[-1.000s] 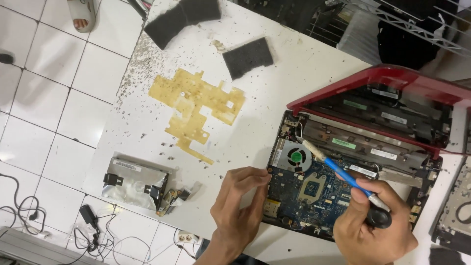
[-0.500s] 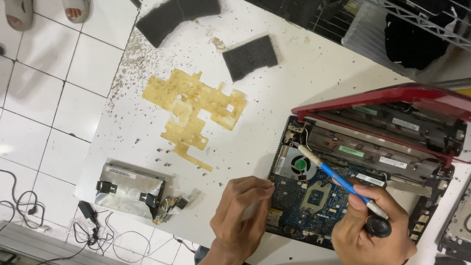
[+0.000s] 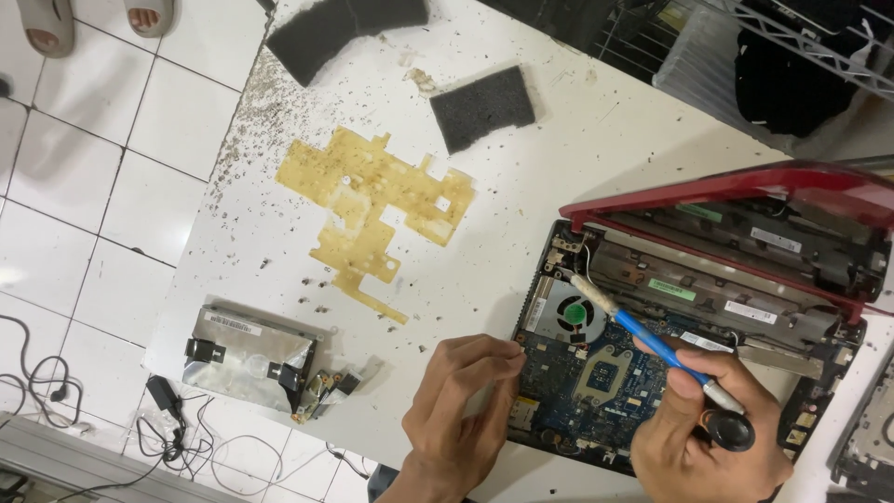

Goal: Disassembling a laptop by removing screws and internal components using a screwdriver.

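My right hand [image 3: 712, 438] has a clenched grip on a blue-handled brush [image 3: 652, 340], whose pale tip rests by the round fan [image 3: 579, 314] inside the opened red laptop [image 3: 708, 307] at the right of the white tabletop [image 3: 521, 177]. My left hand [image 3: 461, 410] grasps nothing, fingers curled, its fingertips pressing on the laptop's near left edge beside the blue circuit board [image 3: 596, 387]. Further out lie a yellowed cut-out sheet [image 3: 377, 210], two dark foam pads [image 3: 482, 109], and a foil-wrapped metal drive [image 3: 247, 354] near the tabletop's edge.
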